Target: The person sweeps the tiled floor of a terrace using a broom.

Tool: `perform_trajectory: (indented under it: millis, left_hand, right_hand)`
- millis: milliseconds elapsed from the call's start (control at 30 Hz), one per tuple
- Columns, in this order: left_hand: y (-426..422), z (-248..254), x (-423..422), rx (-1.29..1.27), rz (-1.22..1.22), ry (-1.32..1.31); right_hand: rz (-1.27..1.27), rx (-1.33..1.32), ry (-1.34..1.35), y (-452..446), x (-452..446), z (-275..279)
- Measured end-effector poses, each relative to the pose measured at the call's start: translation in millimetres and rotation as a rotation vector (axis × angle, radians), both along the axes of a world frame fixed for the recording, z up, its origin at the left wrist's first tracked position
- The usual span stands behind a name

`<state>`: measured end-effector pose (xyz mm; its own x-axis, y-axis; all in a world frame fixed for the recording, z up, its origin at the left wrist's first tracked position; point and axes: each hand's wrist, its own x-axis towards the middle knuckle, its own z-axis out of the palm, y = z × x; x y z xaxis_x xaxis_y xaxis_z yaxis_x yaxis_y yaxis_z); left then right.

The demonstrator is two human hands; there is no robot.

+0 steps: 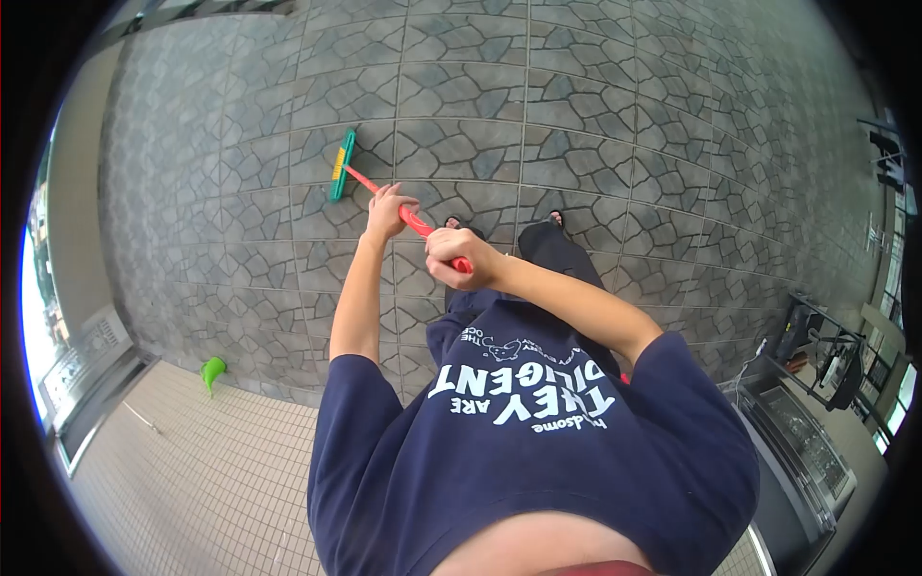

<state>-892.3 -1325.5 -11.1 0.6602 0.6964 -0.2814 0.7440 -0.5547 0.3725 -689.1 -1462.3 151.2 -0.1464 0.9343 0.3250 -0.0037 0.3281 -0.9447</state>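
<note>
My left hand (387,211) is wrapped around the red handle of a push broom (343,166), about midway along it in this view. Nearer my body, my right hand (463,255) grips the top end of the same handle. The broom has a green head with a yellow strip. Its head is at the floor, ahead of me and to my left, and the handle slants up toward my chest. Both hands are closed, and the handle is partly hidden under the fingers.
Grey stone-patterned tiles (576,125) cover the floor around my feet. At the left, a bright green object (212,372) is by small beige wall tiles (221,451). A dark-framed appliance with a glass panel (797,442) stands to my right, near a black rack (836,360).
</note>
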Motion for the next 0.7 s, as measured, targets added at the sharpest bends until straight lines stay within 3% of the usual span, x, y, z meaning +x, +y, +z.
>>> perform_trajectory:
  millis: [67, 133, 200, 300, 400, 467, 533, 600, 633, 700]
  left_hand:
    - [-14.6, -7.3, 49.7, -0.047, -0.116, -0.312]
    - [-48.0, 16.0, 123.4, -0.22, -0.258, -0.493]
    - [-94.7, 25.3, 192.1, -0.427, -0.223, -0.409]
    - [-169.0, 68.2, 294.9, -0.438, -0.016, -0.724]
    - [-212.6, 87.6, 374.4, -0.508, 0.079, -0.751]
    - [-234.6, 70.2, 401.5, -0.445, 0.079, -0.902]
    - [-246.9, 77.3, 412.3, -0.489, 0.162, -0.809]
    - [-254.1, 76.0, 411.4, -0.469, 0.123, -0.922]
    - [-253.2, 85.7, 404.4, -0.537, 0.129, -0.79]
    - [-253.9, 108.1, 390.3, -0.418, 0.036, -0.756]
  right_hand:
    - [-0.088, -0.061, 0.037, -32.7, 46.7, 25.0]
    - [-0.173, -0.084, 0.035, -69.9, 94.5, 58.4]
    - [-0.208, -0.149, -0.069, -110.7, 137.7, 82.9]
    - [-0.269, -0.183, -0.197, -150.4, 200.2, 135.6]
    - [-0.4, -0.097, -0.233, -176.0, 243.7, 152.2]
    - [-0.378, -0.074, -0.263, -178.1, 250.1, 164.3]
    - [-0.33, -0.028, -0.346, -179.4, 244.4, 157.9]
    - [-0.27, -0.041, -0.356, -186.4, 238.1, 160.1]
    - [-0.264, -0.007, -0.345, -190.4, 234.8, 165.1]
    - [-0.241, 0.047, -0.292, -201.1, 231.3, 180.8]
